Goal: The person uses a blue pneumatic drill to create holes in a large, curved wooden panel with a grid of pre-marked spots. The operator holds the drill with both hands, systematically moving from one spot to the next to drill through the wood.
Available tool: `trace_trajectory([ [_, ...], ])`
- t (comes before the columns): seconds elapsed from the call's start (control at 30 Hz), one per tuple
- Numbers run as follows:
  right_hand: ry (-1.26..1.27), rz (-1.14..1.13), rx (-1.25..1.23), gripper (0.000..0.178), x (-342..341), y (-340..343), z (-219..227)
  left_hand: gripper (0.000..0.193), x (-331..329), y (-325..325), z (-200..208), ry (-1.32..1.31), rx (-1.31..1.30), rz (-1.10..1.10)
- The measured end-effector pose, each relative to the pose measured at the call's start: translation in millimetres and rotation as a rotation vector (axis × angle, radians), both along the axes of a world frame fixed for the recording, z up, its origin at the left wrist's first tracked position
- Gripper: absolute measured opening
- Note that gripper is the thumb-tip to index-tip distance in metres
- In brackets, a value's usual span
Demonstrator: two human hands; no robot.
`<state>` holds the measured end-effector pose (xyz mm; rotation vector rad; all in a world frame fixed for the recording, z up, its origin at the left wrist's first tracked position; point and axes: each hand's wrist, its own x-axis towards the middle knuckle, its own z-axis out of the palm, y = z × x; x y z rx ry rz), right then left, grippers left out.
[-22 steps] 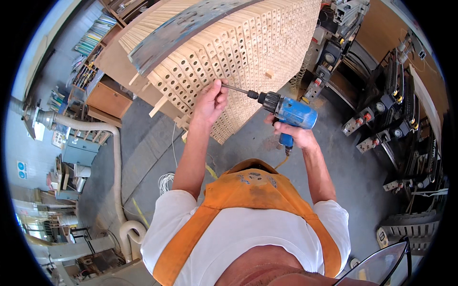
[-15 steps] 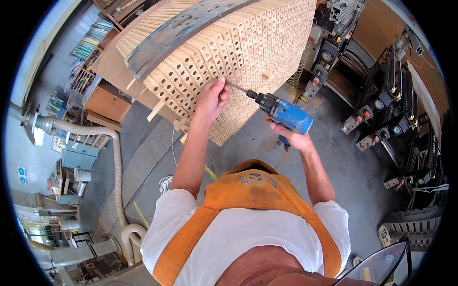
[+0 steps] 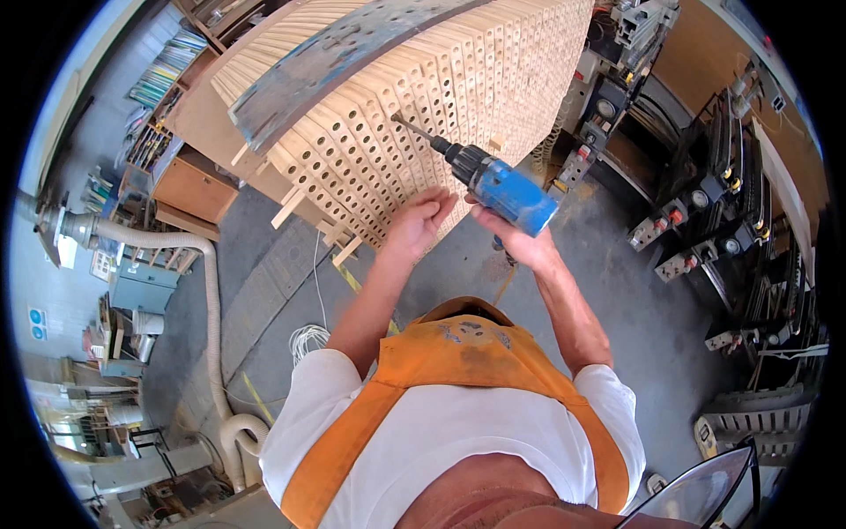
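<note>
My right hand (image 3: 522, 245) grips a blue cordless drill (image 3: 509, 196) by its handle. A long thin bit (image 3: 414, 129) sticks out of the black chuck, and its tip is at the face of a large stack of pale wooden strips (image 3: 352, 150) with rows of round holes. Whether the tip is inside a hole is hard to tell. Below the chuck is my left hand (image 3: 419, 224), its fingers curled together close to the stack's lower face. What it holds, if anything, is hidden.
A worn blue-grey curved board (image 3: 326, 62) lies across the top of the stack. Short wooden sticks (image 3: 287, 206) jut from its left side. A ribbed hose (image 3: 214, 326) and coiled white cable (image 3: 308, 340) are at left; machinery (image 3: 696, 212) stands at right.
My left hand has left the drill bit and dropped lower beside the stack. The drill has shifted left and its bit tip has moved up and left to the stack's face.
</note>
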<state>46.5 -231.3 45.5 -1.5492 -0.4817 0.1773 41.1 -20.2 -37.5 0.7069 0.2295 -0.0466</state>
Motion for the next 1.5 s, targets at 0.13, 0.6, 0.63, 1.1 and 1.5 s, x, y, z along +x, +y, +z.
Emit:
trace_trajectory([
  [0.13, -0.16, -0.04, -0.137, 0.025, -4.2, 2.6, 6.7, 0.022, -8.8, -1.7, -63.9, 0.199, -0.034, -0.013],
  [0.6, -0.166, 0.012, -0.172, 0.029, -5.3, -2.6, 27.8, 0.028, -12.0, 1.4, -10.3, -0.05, 0.054, -0.256],
  [0.63, -0.175, 0.0, -0.168, 0.03, -4.9, -3.8, 26.4, 0.027, -10.6, -2.5, 4.6, -0.055, 0.109, -0.179],
  [1.1, 0.225, 0.178, 0.142, 0.028, 0.6, -62.1, -4.5, 0.026, 8.3, 15.4, 82.7, -0.257, 0.125, 0.003],
  [1.5, 0.086, 0.08, 0.077, 0.027, -4.2, -61.1, -23.5, 0.026, 26.5, -1.9, 90.8, -0.197, 0.358, -0.02],
])
